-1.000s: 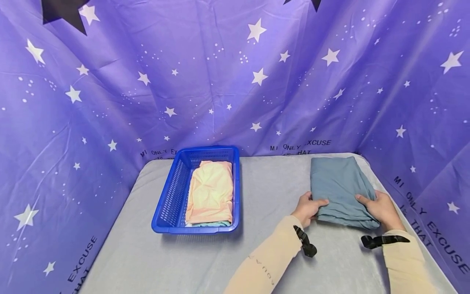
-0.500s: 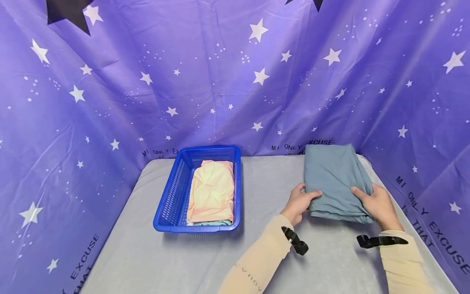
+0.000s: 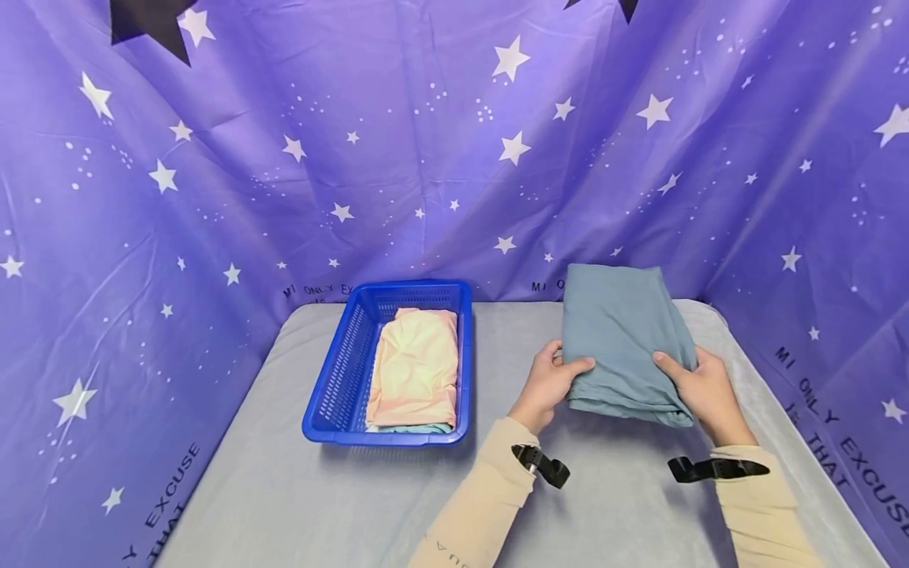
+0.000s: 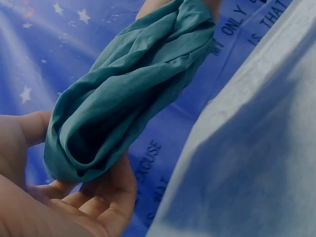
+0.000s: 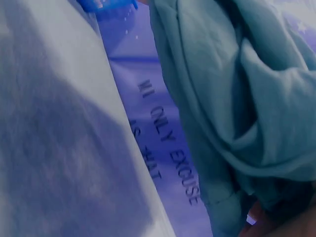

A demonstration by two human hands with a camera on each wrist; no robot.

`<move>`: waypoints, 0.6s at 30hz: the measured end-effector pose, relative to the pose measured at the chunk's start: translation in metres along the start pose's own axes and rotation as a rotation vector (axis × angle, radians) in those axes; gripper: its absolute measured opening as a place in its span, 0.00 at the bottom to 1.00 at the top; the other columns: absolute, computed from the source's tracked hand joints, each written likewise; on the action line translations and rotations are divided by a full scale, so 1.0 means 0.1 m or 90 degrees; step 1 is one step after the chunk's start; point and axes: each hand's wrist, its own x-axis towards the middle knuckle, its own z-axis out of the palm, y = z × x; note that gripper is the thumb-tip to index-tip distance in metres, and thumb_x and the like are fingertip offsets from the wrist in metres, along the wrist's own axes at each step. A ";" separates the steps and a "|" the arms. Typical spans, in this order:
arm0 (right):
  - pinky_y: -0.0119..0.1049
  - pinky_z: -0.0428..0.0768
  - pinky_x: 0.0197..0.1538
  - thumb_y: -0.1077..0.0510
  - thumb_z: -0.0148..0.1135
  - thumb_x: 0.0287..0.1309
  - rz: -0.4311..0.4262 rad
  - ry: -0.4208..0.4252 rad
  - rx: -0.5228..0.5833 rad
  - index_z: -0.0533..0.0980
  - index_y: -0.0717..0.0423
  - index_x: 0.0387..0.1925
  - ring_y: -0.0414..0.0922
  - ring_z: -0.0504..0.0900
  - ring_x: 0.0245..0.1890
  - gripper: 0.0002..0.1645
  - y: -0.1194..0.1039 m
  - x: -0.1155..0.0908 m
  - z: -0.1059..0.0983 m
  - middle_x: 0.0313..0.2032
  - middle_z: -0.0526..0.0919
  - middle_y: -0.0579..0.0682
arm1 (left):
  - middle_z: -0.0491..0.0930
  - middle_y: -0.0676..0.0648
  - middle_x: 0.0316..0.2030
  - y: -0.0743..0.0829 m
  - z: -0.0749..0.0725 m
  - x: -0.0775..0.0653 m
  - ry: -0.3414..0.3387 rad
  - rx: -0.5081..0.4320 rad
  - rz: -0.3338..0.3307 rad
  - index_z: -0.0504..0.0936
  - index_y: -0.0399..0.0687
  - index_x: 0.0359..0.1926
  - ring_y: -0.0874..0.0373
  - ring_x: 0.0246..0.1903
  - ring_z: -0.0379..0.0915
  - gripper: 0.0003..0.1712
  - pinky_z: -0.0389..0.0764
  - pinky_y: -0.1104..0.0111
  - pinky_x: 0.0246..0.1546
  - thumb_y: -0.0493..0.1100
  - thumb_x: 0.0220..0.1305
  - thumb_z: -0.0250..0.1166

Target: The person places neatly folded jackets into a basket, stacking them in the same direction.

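Note:
A folded grey-teal cloth (image 3: 618, 335), possibly a garment, is held above the right part of the table by both hands. My left hand (image 3: 547, 388) grips its left edge, thumb on top and fingers underneath. On the opposite edge my right hand (image 3: 710, 394) pinches it the same way. The left wrist view shows the cloth's layered folds (image 4: 116, 94) rolled into a loop near the left fingers (image 4: 121, 190). In the right wrist view the draped folds (image 5: 207, 89) hide most of the right hand.
A blue plastic basket (image 3: 465, 379) stands left of the hands on the grey-covered table (image 3: 263, 473). Inside lies a folded peach cloth (image 3: 415, 363) over a teal one (image 3: 419, 429). A purple star-patterned curtain (image 3: 398, 158) surrounds the table's back and sides.
Both hands have raised the folded grey-teal cloth and carried it left, toward the basket. The basket and its contents stay put on the table; the head view has shifted slightly.

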 end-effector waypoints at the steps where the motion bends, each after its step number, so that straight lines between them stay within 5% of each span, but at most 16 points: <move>1: 0.17 0.73 0.41 0.43 0.63 0.69 -0.001 -0.005 0.006 0.74 0.69 0.63 0.19 0.74 0.37 0.37 -0.04 0.00 0.02 0.38 0.80 0.24 | 0.88 0.49 0.38 0.03 -0.04 -0.01 -0.002 0.005 0.005 0.81 0.55 0.51 0.59 0.32 0.82 0.16 0.81 0.66 0.35 0.42 0.63 0.72; 11: 0.17 0.75 0.43 0.48 0.63 0.70 -0.036 -0.050 0.055 0.74 0.72 0.62 0.21 0.77 0.38 0.33 -0.31 0.01 0.22 0.37 0.80 0.24 | 0.87 0.46 0.42 0.25 -0.42 -0.15 -0.036 0.033 0.036 0.78 0.50 0.56 0.60 0.34 0.82 0.19 0.83 0.67 0.36 0.41 0.66 0.69; 18: 0.18 0.77 0.47 0.50 0.60 0.72 -0.045 -0.112 0.097 0.70 0.71 0.67 0.21 0.78 0.42 0.34 -0.44 -0.01 0.39 0.53 0.84 0.52 | 0.86 0.40 0.48 0.40 -0.68 -0.26 -0.056 0.080 0.067 0.74 0.43 0.61 0.59 0.39 0.81 0.22 0.83 0.66 0.42 0.40 0.69 0.67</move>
